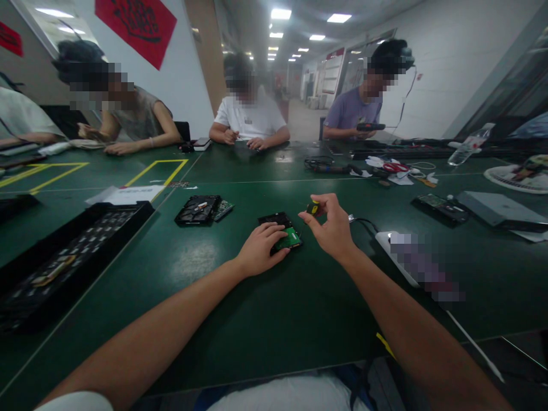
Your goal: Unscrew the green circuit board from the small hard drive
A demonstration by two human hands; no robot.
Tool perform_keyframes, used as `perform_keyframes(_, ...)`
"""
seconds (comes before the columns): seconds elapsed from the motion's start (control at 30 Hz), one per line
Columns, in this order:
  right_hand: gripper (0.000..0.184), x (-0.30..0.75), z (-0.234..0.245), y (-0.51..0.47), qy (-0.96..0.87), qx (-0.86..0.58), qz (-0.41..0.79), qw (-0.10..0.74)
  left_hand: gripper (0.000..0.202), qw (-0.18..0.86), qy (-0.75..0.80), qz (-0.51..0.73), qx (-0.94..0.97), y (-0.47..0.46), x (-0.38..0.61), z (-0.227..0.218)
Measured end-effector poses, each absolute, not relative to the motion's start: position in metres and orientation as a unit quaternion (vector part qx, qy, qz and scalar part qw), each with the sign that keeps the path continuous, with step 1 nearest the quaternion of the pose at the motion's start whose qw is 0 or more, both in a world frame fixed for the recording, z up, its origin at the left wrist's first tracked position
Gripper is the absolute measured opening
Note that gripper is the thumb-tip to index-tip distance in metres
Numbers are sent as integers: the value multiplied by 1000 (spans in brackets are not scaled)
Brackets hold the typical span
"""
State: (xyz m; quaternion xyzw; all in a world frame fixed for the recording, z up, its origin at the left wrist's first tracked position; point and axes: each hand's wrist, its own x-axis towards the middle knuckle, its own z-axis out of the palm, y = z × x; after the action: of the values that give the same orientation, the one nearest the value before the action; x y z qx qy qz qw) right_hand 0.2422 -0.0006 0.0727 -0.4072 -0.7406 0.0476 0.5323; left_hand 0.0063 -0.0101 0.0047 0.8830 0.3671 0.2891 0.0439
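Note:
A hard drive [291, 238] with a green circuit board lies on the green tabletop in front of me. My left hand [264, 246] grips it from the left, fingers over its top and thumb along the near edge, covering part of it. Just to the right and above the table, my right hand [330, 224] pinches a small black-and-yellow screwdriver [314, 208] by its stubby handle. Its tip cannot be made out. Left of the drive sit an opened drive casing [197, 210] and a loose circuit board [224, 210].
A long black tray [85, 251] runs along the left. On the right are a white device [398, 260] with a cable, another drive [440, 208], a grey box [500, 206] and a plastic bottle [471, 145]. Several people sit across the table.

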Motion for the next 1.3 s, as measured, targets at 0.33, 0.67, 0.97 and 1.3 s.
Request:
perform_keyframes(0.33, 34, 240, 77, -4, -774, -317, 216, 503, 42, 40, 370, 289, 882, -9, 7, 4)
perform_keyframes(0.67, 38, 242, 73, -2, -743, -382, 121, 535, 41, 41, 367, 288, 884, -10, 6, 5)
perform_keyframes(0.97, 38, 236, 72, -3, -754, -373, 109, 530, 41, 44, 372, 289, 881, -12, 8, 7)
perform_keyframes(1.3, 34, 238, 78, -7, -767, -335, 209, 506, 41, 44, 373, 287, 882, -10, 7, 5)
